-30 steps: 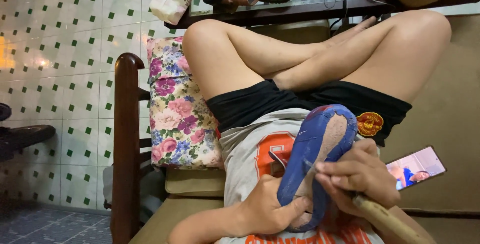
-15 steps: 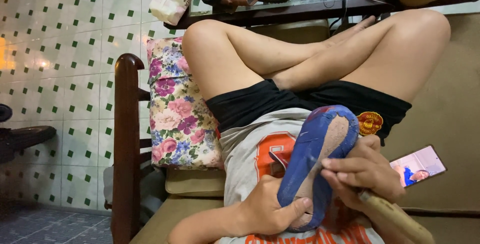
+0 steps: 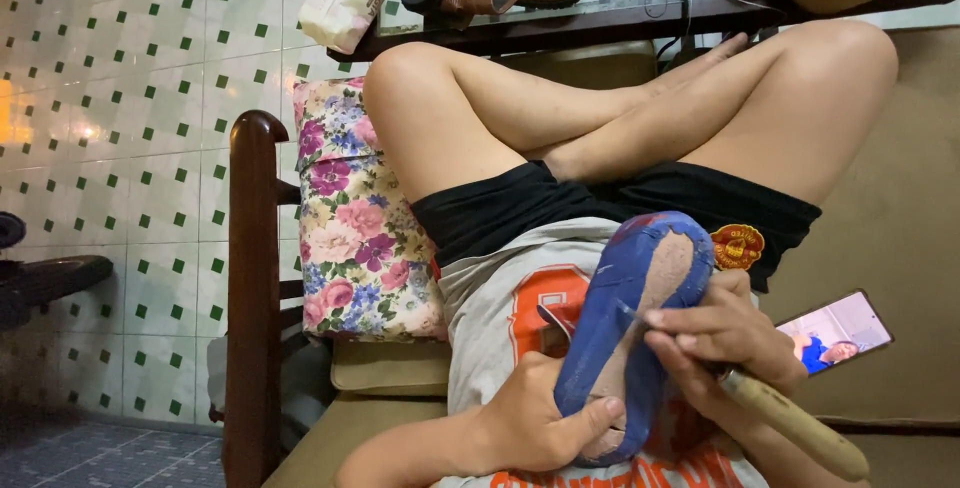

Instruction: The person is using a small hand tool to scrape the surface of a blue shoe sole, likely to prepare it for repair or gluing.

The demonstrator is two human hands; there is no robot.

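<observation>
— Where was the shoe when you looked in?

— In the person's lap, sole up: a blue shoe [image 3: 625, 288] with a worn tan sole, resting over the crossed legs on the sofa [image 3: 900, 198]. The left hand [image 3: 530, 428] was clamped round its near end, thumb pressed across the sole.

— And the other hand?

— The right hand [image 3: 725, 333] was closed on a wooden-handled awl [image 3: 790, 423], its thin metal tip touching the blue rim just beside the sole.

— So they were working the seam?

— I judged so: pricking along the join of rim and sole. Any push there called for the left hand to brace the shoe firmly, fingers kept out of the point's line.

— Anything else about?

— A lit phone [image 3: 835, 333] lay on the sofa at the right, and a floral cushion [image 3: 350, 218] at the left.
</observation>
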